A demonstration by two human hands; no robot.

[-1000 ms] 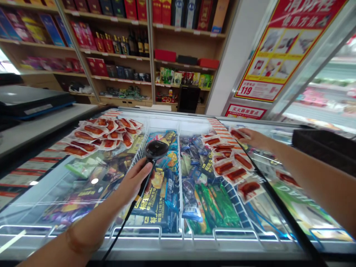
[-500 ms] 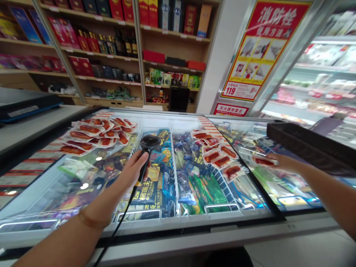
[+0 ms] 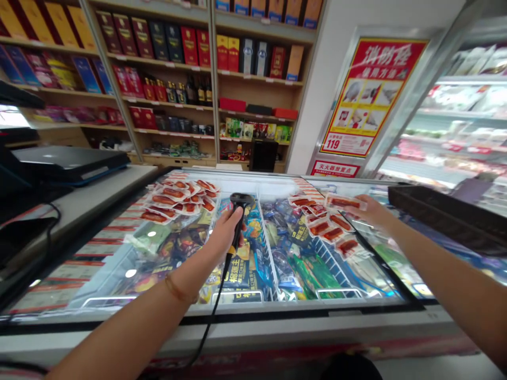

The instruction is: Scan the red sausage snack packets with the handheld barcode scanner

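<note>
My left hand [image 3: 226, 230] is wrapped round the handle of a black corded barcode scanner [image 3: 238, 211], held over the glass top of the chest freezer. Between the fingers of my right hand [image 3: 366, 210] is a vacuum-packed sausage [image 3: 344, 202], above the right-hand group of packs. Several more packed sausages [image 3: 327, 230] lie on the glass just below and left of that hand. A larger heap of sausage packs [image 3: 174, 199] lies on the glass to the left of the scanner.
Under the glass, wire baskets hold frozen goods [image 3: 317, 272]. A dark brown tray [image 3: 447, 216] stands at the right and a flat dark device [image 3: 71, 161] on the left counter. The scanner's cable [image 3: 216, 309] hangs over the freezer's front edge. Stocked shelves [image 3: 166, 63] line the back.
My right hand has carried the sausage pack leftward, from beside the brown tray to above the right-hand packs. The left hand still grips the scanner. The view has shifted left and up.
</note>
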